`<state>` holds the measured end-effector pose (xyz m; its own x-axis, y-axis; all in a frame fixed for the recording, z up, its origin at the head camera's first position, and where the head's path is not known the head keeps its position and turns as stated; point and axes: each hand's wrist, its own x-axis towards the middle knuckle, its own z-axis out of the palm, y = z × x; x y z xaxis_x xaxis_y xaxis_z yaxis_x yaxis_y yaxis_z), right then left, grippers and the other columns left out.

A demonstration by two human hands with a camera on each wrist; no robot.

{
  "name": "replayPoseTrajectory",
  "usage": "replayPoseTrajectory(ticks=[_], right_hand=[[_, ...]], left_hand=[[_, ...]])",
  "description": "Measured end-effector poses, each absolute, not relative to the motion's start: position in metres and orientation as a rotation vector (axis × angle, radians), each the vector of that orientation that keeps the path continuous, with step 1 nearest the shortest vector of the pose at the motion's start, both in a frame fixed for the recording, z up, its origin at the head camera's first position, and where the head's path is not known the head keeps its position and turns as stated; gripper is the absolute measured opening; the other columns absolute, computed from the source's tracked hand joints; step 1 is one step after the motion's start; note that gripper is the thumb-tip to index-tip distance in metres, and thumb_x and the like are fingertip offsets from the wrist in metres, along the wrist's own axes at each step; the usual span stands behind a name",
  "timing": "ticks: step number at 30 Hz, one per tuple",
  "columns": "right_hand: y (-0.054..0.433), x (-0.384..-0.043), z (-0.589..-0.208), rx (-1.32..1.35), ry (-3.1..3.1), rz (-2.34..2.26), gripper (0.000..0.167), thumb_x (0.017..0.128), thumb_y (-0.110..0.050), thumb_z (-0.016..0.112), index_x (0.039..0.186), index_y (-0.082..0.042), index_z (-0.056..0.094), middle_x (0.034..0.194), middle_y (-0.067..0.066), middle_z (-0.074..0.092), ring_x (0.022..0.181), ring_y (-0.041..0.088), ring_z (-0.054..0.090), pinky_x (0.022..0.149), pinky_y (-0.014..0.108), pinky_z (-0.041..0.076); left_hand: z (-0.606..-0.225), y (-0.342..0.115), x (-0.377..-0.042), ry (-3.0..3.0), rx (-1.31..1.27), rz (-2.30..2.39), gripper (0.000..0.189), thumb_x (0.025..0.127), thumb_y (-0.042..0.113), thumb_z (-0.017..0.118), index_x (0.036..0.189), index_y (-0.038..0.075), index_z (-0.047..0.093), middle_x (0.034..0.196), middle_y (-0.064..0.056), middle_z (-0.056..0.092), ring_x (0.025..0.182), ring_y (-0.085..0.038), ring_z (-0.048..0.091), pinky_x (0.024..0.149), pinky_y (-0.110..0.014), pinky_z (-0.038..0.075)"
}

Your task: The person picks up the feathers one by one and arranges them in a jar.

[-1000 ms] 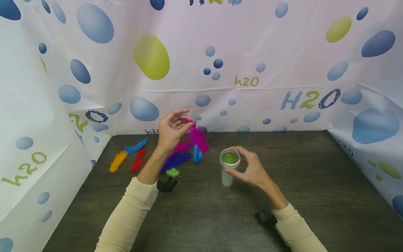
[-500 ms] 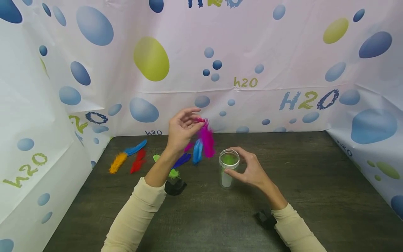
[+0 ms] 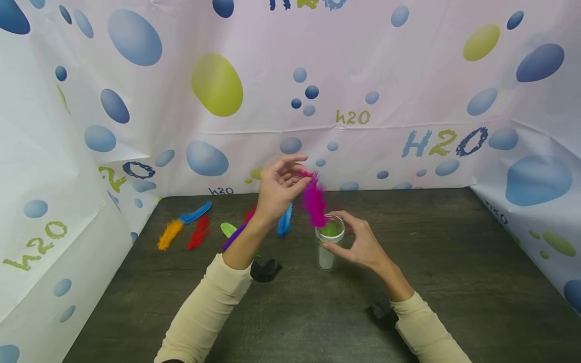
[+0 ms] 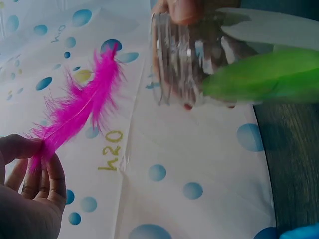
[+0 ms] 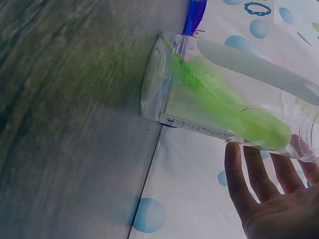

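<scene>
My left hand pinches a magenta feather by one end between thumb and fingers. The feather hangs down, its lower end at the left side of the jar's mouth; whether it touches the rim I cannot tell. A clear glass jar stands upright and uncapped on the dark table. My right hand grips it near the top, thumb in front and fingers behind. Inside the jar leans a green feather, clear in the right wrist view. A long whitish shape shows beside it, on or in the glass.
Left on the table lie an orange feather, a blue one, a red feather, a lime feather and a purple feather. Another blue feather lies nearer the jar. My left forearm partly covers some. A printed backdrop stands behind.
My left hand has moved right with the magenta feather, from above the other feathers to the jar's mouth. My right hand and the jar have stayed in place.
</scene>
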<state>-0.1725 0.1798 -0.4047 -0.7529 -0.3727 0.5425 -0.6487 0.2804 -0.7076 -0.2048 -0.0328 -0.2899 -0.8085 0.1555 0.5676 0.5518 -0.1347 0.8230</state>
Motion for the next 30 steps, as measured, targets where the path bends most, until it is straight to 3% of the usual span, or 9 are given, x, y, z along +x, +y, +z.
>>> replayPoseTrajectory(ticks=[9, 17, 23, 30], right_hand=[[0.178, -0.172, -0.406, 0.949, -2.279, 1.476, 0.055, 0.080, -0.014, 0.083, 0.128, 0.003, 0.062, 0.110, 0.015, 0.075, 0.096, 0.033, 0.074, 0.079, 0.046, 0.063], [0.177, -0.173, -0.407, 0.964, -2.253, 1.480, 0.055, 0.079, -0.014, 0.084, 0.127, 0.003, 0.063, 0.108, 0.017, 0.075, 0.095, 0.036, 0.074, 0.078, 0.049, 0.063], [0.177, -0.173, -0.406, 0.954, -2.253, 1.499, 0.054, 0.079, -0.012, 0.084, 0.127, 0.003, 0.063, 0.111, 0.016, 0.074, 0.097, 0.035, 0.074, 0.078, 0.054, 0.062], [0.178, -0.171, -0.406, 0.925, -2.290, 1.496, 0.055, 0.080, -0.014, 0.084, 0.128, 0.002, 0.063, 0.115, 0.016, 0.073, 0.099, 0.031, 0.073, 0.078, 0.048, 0.063]], left_hand=[[-0.294, -0.021, -0.205, -1.875, -0.899, -1.847, 0.035, 0.088, -0.016, 0.070, 0.121, -0.018, 0.061, 0.096, -0.031, 0.068, 0.087, -0.022, 0.068, 0.077, -0.021, 0.056], [-0.308, -0.021, -0.205, -1.952, -0.983, -1.691, 0.032, 0.087, -0.015, 0.071, 0.118, -0.015, 0.063, 0.093, -0.027, 0.070, 0.081, -0.016, 0.063, 0.074, -0.022, 0.055], [-0.320, -0.021, -0.199, -2.027, -1.019, -1.684, 0.031, 0.087, -0.014, 0.072, 0.117, -0.013, 0.064, 0.092, -0.025, 0.070, 0.081, -0.021, 0.064, 0.072, -0.022, 0.053], [-0.328, -0.022, -0.195, -2.088, -0.994, -1.800, 0.033, 0.087, -0.015, 0.072, 0.120, -0.014, 0.064, 0.095, -0.027, 0.069, 0.084, -0.019, 0.067, 0.075, -0.023, 0.057]])
